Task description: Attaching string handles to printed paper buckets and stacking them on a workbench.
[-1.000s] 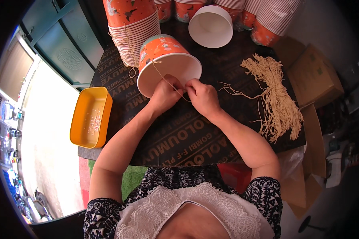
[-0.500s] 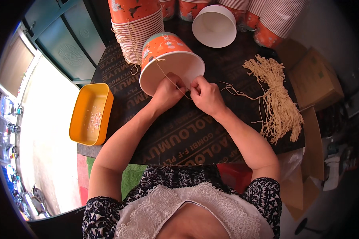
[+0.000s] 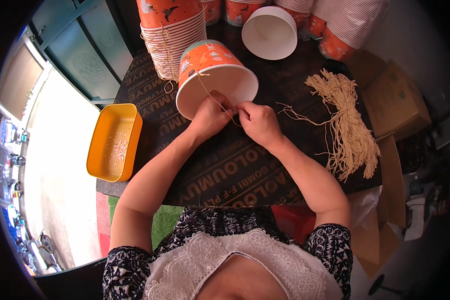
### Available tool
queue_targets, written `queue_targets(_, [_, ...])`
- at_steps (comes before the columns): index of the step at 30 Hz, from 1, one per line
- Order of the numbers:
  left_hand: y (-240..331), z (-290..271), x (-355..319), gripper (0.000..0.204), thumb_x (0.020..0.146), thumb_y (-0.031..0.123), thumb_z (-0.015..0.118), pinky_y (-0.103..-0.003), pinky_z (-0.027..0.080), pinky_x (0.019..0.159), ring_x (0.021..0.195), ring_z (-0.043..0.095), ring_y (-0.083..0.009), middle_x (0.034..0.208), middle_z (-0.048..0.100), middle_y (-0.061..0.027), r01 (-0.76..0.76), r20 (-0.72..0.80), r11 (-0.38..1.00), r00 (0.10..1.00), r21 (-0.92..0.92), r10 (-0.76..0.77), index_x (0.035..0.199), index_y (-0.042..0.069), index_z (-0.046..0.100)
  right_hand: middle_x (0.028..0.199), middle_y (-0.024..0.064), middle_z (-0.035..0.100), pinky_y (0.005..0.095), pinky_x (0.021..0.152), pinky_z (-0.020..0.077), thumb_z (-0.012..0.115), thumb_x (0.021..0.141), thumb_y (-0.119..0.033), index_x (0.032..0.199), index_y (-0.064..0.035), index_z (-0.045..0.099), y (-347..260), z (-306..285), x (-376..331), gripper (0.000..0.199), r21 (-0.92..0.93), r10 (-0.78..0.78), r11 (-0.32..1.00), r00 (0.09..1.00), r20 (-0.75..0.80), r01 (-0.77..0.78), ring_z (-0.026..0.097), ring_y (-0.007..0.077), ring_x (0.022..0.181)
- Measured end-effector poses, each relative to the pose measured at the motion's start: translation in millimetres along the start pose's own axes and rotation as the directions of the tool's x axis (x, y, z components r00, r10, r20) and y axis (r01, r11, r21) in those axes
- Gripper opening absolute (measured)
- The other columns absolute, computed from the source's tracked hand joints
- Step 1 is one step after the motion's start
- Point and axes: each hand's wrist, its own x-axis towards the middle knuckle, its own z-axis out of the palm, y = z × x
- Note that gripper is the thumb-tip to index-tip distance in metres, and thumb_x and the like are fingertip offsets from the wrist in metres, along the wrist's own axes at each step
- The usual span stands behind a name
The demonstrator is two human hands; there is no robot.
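An orange paper bucket (image 3: 210, 56) with a white rim lies tipped on the table, its mouth towards me. A thin beige cord (image 3: 208, 91) runs from the rim's upper left, across the mouth and down to my fingers. My left hand (image 3: 212, 116) is closed in front of the opening, its fingertips pinching at the cord by the lower right rim. Touching close beside it, my right hand (image 3: 259, 122) is also closed in a pinch at the cord. The fingertips partly hide the spot where they meet.
A bundle of beige cords (image 3: 347, 125) lies at the right. On the left stands a yellow plastic tub (image 3: 134, 142) with small bits inside. Stacked orange buckets (image 3: 177, 42) rise at the far left, more along the back, near a white-lined bucket (image 3: 270, 34). Cardboard boxes (image 3: 395, 100) sit beyond the right edge.
My right fingertips have shifted slightly left, closer to the left hand. The bucket and the other things look almost unmoved.
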Motion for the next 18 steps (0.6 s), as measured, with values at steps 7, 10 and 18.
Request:
queue_targets(7, [-3.0,1.3,0.2,0.009,0.073,0.002,0.066,-0.032,0.049,0.069,0.077,0.061,-0.021,0.081,0.062,-0.0122,-0.018,-0.033,1.0,0.999,0.002,0.018,0.079,-0.003,0.062,0.068,0.0168,0.064,0.0463,0.057,0.0504,0.063,0.082,-0.012,0.084,-0.007,0.064,-0.9,3.6,-2.1,0.006,-0.008,0.054,0.998,0.998,0.02,-0.054,0.064,0.0369,0.066])
queue_targets(10, [-5.6,2.3,0.9,0.009,0.074,0.002,0.066,-0.031,0.049,0.068,0.076,0.06,-0.0195,0.081,0.062,-0.0114,-0.013,-0.032,1.0,0.999,-0.007,0.012,0.079,-0.003,0.062,0.068,0.0165,0.064,0.047,0.057,0.0501,0.063,0.082,-0.013,0.085,-0.0077,0.063,-0.5,6.1,-3.1,0.006,-0.027,0.062,0.998,0.998,0.012,-0.061,0.064,0.0372,0.066])
queue_targets(18, [-12.8,6.5,2.8,0.008,0.076,0.002,0.066,-0.03,0.048,0.066,0.074,0.06,-0.0169,0.077,0.062,-0.0096,-0.027,-0.055,1.0,0.998,0.015,0.028,0.081,-0.003,0.062,0.075,0.0153,0.067,0.0407,0.058,0.0517,0.063,0.081,-0.007,0.091,-0.0063,0.065,-0.3,7.8,-3.1,0.01,-0.086,0.116,0.99,0.992,0.039,-0.113,0.067,0.0336,0.071])
